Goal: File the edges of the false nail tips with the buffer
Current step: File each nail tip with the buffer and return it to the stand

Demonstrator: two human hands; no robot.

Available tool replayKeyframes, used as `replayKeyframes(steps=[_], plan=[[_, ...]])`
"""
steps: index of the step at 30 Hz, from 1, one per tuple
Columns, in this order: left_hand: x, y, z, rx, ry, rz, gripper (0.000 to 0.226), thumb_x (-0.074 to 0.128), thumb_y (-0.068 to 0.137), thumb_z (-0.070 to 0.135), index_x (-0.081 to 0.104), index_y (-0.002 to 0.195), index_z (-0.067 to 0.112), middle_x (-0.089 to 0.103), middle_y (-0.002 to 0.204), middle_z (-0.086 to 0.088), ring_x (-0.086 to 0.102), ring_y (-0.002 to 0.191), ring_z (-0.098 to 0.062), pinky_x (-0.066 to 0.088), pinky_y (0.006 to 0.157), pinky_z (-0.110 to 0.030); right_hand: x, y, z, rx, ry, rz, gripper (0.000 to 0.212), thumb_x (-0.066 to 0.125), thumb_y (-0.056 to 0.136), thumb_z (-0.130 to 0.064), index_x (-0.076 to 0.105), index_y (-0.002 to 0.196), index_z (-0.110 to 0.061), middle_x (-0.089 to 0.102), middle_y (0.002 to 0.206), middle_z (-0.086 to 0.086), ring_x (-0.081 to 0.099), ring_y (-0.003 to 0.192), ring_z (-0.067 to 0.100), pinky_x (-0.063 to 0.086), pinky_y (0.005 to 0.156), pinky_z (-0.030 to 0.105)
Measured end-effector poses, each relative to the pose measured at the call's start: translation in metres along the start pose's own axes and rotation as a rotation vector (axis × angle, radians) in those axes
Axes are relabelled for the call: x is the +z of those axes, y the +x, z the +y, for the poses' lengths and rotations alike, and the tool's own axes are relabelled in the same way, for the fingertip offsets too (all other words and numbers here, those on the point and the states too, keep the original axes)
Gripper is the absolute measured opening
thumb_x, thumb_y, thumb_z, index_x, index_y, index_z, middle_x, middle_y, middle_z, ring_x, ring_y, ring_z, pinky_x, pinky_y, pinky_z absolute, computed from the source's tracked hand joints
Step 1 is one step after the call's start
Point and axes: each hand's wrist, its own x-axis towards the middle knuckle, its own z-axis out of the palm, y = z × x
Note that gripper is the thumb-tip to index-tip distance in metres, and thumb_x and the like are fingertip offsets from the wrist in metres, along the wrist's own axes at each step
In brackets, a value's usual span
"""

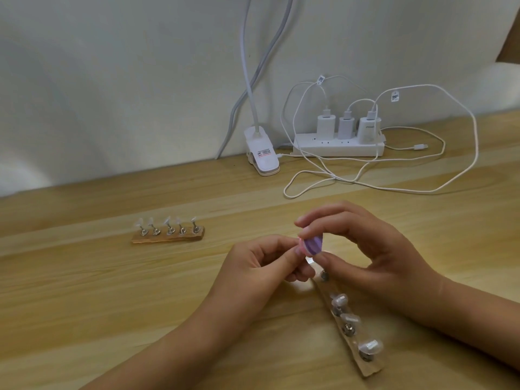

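1. The fingers of the right hand pinch the buffer, forefinger on its upper edge and thumb beneath. The buffer shows a purple face with a pink rim and sits above the table, between the two hands.
2. The left hand has its fingers curled inward. Thumb and forefinger pinch a clear false nail tip just under the buffer. Blur hides whether tip and buffer actually touch.
3. The table is pale wood and carries everything. A white wall stands behind it.
4. White cables loop across the back right of the table.
5. A white power strip lies against the wall with three chargers plugged in side by side.
6. A white clip lamp sits just left of the power strip, its neck rising out of view.
7. The near holder, a wooden strip, lies slantwise under the right hand and runs toward the near right. Three clear tips on metal pegs show along it, the nearest close to its end. Its far end is hidden by the hands.
8. The far holder, a shorter-looking wooden strip, lies well apart to the left and bears five clear tips standing on pegs.
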Motion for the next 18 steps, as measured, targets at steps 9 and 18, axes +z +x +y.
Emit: replayKeyframes(steps=[9, 18], plan=[[0.0031, -0.0017, 0.0022, 0.063, 0.091, -0.005, 0.011, 0.064, 0.082, 0.029, 0.075, 0.083, 0.027, 0.071, 0.067, 0.006, 0.065, 0.067, 0.0, 0.047, 0.065, -0.01, -0.0027, 0.0001, 0.0027, 0.082, -0.009, -0.032, 0.019, 0.062, 0.091, -0.013, 0.071, 0.107, -0.011, 0.068, 0.113, 0.0, 0.063, 0.112, 0.018, 0.049, 0.094, 0.028], [0.0025, -0.003, 0.0015, 0.048, 0.132, 0.026, 0.011, 0.067, 0.083, 0.027, 0.077, 0.078, 0.027, 0.069, 0.065, 0.005, 0.063, 0.064, 0.0, 0.046, 0.063, -0.009, -0.0037, 0.002, 0.0042, 0.189, 0.019, -0.019, 0.018, 0.061, 0.09, -0.013, 0.074, 0.101, -0.016, 0.07, 0.104, -0.004, 0.065, 0.105, 0.017, 0.05, 0.091, 0.029]])
